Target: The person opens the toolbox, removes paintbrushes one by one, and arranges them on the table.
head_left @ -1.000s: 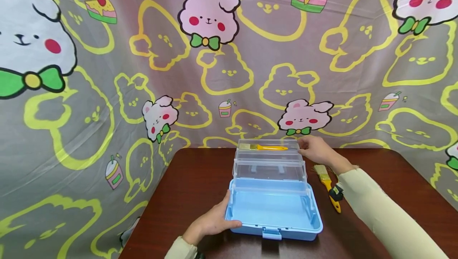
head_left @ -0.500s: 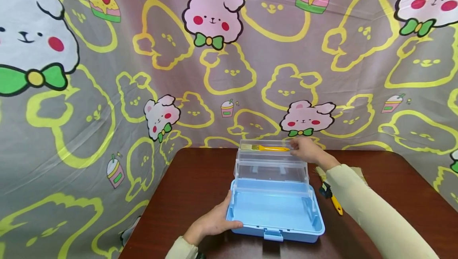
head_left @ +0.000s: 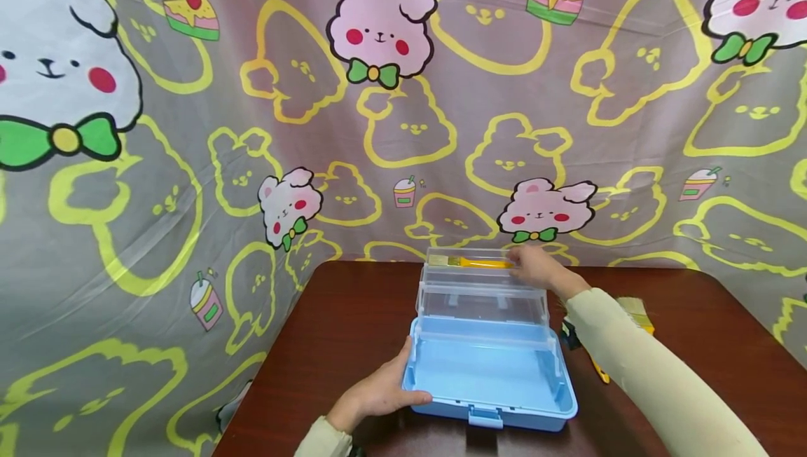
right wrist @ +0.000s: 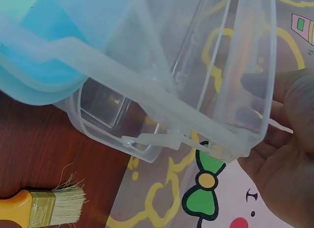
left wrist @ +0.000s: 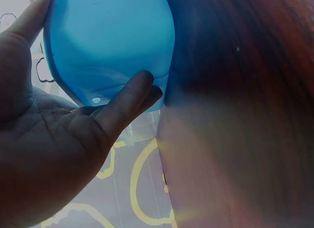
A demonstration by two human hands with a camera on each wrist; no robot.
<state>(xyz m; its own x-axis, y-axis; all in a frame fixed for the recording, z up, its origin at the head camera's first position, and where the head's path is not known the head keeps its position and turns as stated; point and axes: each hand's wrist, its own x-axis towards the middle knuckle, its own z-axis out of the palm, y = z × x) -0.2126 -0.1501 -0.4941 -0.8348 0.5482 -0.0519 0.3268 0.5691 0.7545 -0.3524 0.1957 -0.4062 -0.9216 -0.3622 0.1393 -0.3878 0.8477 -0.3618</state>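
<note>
On the table stands a light blue toolbox (head_left: pixel 488 373), lid up, with clear plastic trays (head_left: pixel 482 303) fanned out behind its base. My left hand (head_left: pixel 381 390) rests at its front left corner, fingers stretched along the side and thumb on the front edge. In the left wrist view, the left hand (left wrist: pixel 73 130) spans the blue box wall (left wrist: pixel 113 46). A yellow-handled paintbrush (head_left: pixel 482 263) lies in the rearmost tray. My right hand (head_left: pixel 536 265) reaches into that tray's right end, fingertips at the handle's end. The right wrist view shows these fingers (right wrist: pixel 257 85) blurred behind clear plastic, so their grip is hidden.
To the right of the toolbox lie more paintbrushes: a wide brush (head_left: pixel 637 310) and another (head_left: pixel 600 369) partly under the right sleeve (head_left: pixel 656 366). A bristle end (right wrist: pixel 68 203) shows at lower left in the right wrist view. A patterned curtain (head_left: pixel 378 127) hangs behind the table (head_left: pixel 315 352).
My right hand has moved left from the tray's right edge to the end of the paintbrush handle. The left hand stays at the toolbox corner. The head view has shifted slightly.
</note>
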